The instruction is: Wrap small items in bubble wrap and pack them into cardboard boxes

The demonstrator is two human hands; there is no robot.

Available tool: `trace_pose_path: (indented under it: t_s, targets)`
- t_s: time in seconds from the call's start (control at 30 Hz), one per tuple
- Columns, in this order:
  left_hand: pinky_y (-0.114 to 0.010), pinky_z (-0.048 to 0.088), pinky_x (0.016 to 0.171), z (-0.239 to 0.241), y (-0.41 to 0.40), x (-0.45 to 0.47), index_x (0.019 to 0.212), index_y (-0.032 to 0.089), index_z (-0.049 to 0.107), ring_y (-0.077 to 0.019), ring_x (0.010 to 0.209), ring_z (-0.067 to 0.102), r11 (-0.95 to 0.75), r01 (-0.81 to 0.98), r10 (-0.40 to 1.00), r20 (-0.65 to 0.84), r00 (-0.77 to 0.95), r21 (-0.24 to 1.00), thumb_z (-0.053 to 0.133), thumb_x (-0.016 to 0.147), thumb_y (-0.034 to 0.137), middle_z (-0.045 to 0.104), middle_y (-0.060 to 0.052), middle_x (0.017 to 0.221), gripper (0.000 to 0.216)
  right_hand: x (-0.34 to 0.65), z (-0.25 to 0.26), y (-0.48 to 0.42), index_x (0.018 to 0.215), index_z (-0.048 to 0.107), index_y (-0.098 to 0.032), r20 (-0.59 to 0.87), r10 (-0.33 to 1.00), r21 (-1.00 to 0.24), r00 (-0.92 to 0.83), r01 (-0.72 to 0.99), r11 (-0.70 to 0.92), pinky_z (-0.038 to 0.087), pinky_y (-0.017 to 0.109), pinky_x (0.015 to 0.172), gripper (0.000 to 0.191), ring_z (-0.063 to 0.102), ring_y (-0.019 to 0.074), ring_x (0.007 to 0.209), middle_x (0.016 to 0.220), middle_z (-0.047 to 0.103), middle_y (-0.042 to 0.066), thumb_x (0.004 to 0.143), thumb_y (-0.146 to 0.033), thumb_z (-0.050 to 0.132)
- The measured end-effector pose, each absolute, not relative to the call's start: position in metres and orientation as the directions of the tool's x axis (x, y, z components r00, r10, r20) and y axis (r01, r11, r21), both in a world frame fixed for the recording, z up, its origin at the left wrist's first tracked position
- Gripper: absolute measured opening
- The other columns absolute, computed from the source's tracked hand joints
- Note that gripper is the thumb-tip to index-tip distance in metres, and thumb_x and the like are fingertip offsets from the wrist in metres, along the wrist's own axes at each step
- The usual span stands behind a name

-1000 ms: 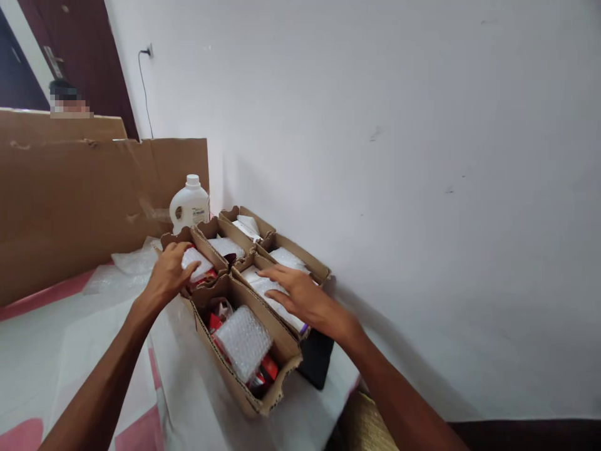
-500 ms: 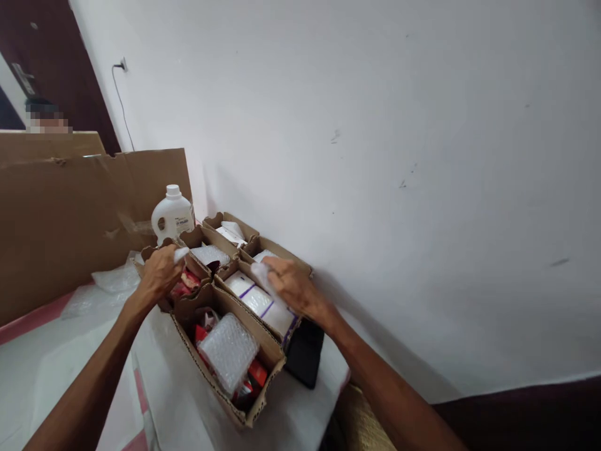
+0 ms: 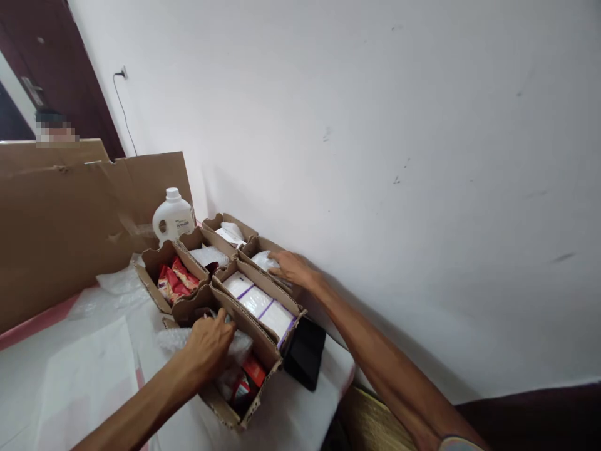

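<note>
My left hand (image 3: 211, 338) reaches into the nearest cardboard box (image 3: 263, 398), its fingers curled down and closed. What they grip is mostly hidden. Beneath and beside that hand lies bubble wrap (image 3: 173, 339), with red packets (image 3: 253, 371) in the same box. My right hand (image 3: 293, 269) is at the back right box, fingers closed on a piece of bubble wrap (image 3: 263, 260) there. Between the two hands stands a box of white packs with purple edges (image 3: 257, 302). Red snack packets (image 3: 178, 280) fill the box at the left.
A white jug (image 3: 173, 216) stands behind the boxes, before a tall cardboard sheet (image 3: 84, 213). A black phone (image 3: 305, 354) lies right of the front box. Bubble wrap sheets (image 3: 110, 291) lie at left. The wall (image 3: 375, 188) borders the right side. A person's head shows behind the cardboard.
My left hand has moved from the red snack packets' box down into the nearest box, where the bubble wrap has shifted left. My right hand has moved back to the rear right box.
</note>
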State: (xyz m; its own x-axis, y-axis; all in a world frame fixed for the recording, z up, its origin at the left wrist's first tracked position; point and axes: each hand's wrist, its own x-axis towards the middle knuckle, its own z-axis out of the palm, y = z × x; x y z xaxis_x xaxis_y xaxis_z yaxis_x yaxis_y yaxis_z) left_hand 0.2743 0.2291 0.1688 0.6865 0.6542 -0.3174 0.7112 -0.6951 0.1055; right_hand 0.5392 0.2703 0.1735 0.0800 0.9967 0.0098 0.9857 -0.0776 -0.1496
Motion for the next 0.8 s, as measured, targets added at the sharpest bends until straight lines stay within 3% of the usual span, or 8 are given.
trace_pose_path:
  t_s: [0.13,0.23,0.37,0.43,0.53,0.6,0.67,0.8]
  targets:
    - [-0.042,0.054,0.091,0.190,0.234,0.259,0.091,0.022,0.070,-0.0291,0.101,0.069,-0.734,0.641,0.578,-0.290,0.763,0.223,0.062,0.077,0.027,0.067,-0.011,0.117,0.017,0.544,0.182,0.267,0.122,0.069,-0.025,0.142,0.986,-0.179,0.093,0.981,-0.067,0.047,0.029,0.088,0.031,0.066,0.0216,0.103,0.116,0.069,0.008,0.100,-0.043,0.056]
    - [-0.029,0.054,0.085,0.220,0.249,0.234,0.088,0.026,0.066,-0.0194,0.098,0.065,-0.670,0.546,0.613,-0.040,0.789,0.503,0.054,0.080,0.035,0.067,-0.004,0.113,0.018,0.544,0.197,0.274,0.103,0.073,-0.021,0.348,0.914,-0.289,0.209,0.951,-0.108,0.048,0.029,0.085,0.041,0.064,0.0203,0.094,0.103,0.068,0.008,0.101,-0.055,0.050]
    - [-0.024,0.043,0.052,0.258,0.297,0.207,0.082,0.023,0.056,-0.0133,0.061,0.050,-0.483,0.522,0.875,0.372,0.310,0.703,0.060,0.070,0.046,0.055,0.003,0.070,0.026,0.526,0.220,0.307,0.100,0.070,-0.018,0.472,0.861,-0.323,0.190,0.946,-0.031,0.050,0.032,0.092,0.027,0.061,0.0228,0.110,0.126,0.060,0.010,0.095,-0.043,0.060]
    - [-0.022,0.039,0.053,0.272,0.325,0.210,0.086,0.021,0.054,-0.0106,0.060,0.045,-0.478,0.630,0.836,0.536,0.114,0.612,0.058,0.072,0.039,0.051,0.004,0.071,0.023,0.508,0.227,0.333,0.117,0.065,-0.018,0.399,0.910,-0.236,0.111,0.972,-0.014,0.051,0.034,0.094,0.027,0.059,0.0250,0.116,0.144,0.049,0.011,0.094,-0.031,0.062]
    - [-0.028,0.050,0.079,0.277,0.360,0.244,0.120,0.017,0.054,-0.0166,0.089,0.061,-0.492,0.778,0.805,0.545,0.234,0.392,0.061,0.082,0.038,0.066,-0.005,0.108,0.044,0.479,0.229,0.376,0.137,0.053,-0.024,0.214,0.976,-0.150,0.040,0.989,-0.007,0.052,0.035,0.093,0.046,0.063,0.0247,0.114,0.145,0.052,0.010,0.092,-0.016,0.060]
    - [-0.036,0.049,0.096,0.265,0.376,0.278,0.129,0.018,0.055,-0.0237,0.112,0.062,-0.507,0.852,0.842,0.285,0.458,0.128,0.061,0.089,0.041,0.064,-0.009,0.126,0.046,0.464,0.224,0.401,0.136,0.055,-0.028,0.118,0.993,-0.141,0.015,0.990,0.002,0.051,0.035,0.095,0.049,0.064,0.0254,0.115,0.135,0.061,0.008,0.090,-0.012,0.063]
    - [-0.041,0.053,0.093,0.243,0.387,0.311,0.115,0.018,0.065,-0.0271,0.107,0.065,-0.498,0.866,0.866,0.094,0.492,0.055,0.072,0.084,0.042,0.069,-0.009,0.115,0.040,0.456,0.217,0.420,0.133,0.059,-0.027,0.036,0.999,-0.126,0.019,0.992,-0.014,0.050,0.038,0.098,0.043,0.063,0.0279,0.121,0.131,0.065,0.010,0.091,-0.015,0.065]
    - [-0.046,0.056,0.093,0.198,0.403,0.344,0.125,0.017,0.060,-0.0229,0.110,0.064,-0.480,0.877,0.870,-0.139,0.472,-0.026,0.064,0.093,0.041,0.063,-0.010,0.127,0.040,0.457,0.202,0.439,0.130,0.062,-0.019,-0.067,0.997,-0.102,0.046,0.993,-0.053,0.049,0.048,0.104,0.033,0.060,0.0277,0.124,0.136,0.062,0.012,0.098,-0.028,0.064]
